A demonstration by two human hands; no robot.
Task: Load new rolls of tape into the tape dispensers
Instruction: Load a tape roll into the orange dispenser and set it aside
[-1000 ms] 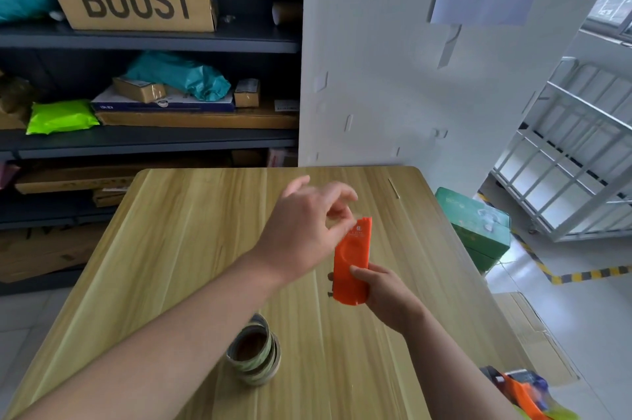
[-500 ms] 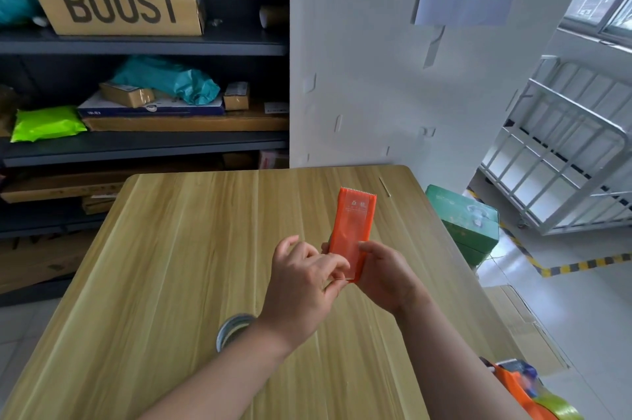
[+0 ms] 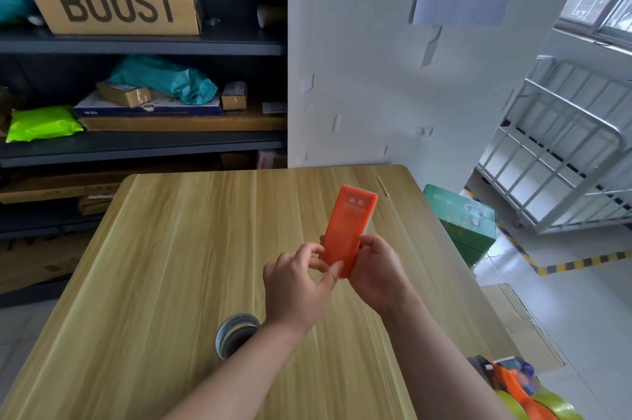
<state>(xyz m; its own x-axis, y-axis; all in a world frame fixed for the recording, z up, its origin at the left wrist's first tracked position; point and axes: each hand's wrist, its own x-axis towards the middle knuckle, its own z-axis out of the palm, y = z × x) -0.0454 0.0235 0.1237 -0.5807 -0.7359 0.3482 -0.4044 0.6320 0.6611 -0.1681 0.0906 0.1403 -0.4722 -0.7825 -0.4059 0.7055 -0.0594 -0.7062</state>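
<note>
We grip the dispenser (image 3: 350, 228) low in our right hand (image 3: 379, 274), long axis pointing at the tabletop's far edge, left fingers (image 3: 328, 277) pinching its near end (roll (image 3: 236, 334) lies nearer the left arm).

— What's in your hands over the wooden table (image 3: 154, 248)?

— My right hand (image 3: 378, 270) grips the lower end of an orange tape dispenser (image 3: 349, 226), held upright above the tabletop. My left hand (image 3: 297, 286) pinches at its bottom edge, thumb and fingertips (image 3: 333, 274) touching the orange plastic.

— And the tape?

— A stack of tape rolls (image 3: 236, 334) sits on the table, partly hidden under my left forearm. A second orange dispenser (image 3: 513, 382) lies at the table's near right corner, beside a yellow-green roll (image 3: 550, 406).
</note>
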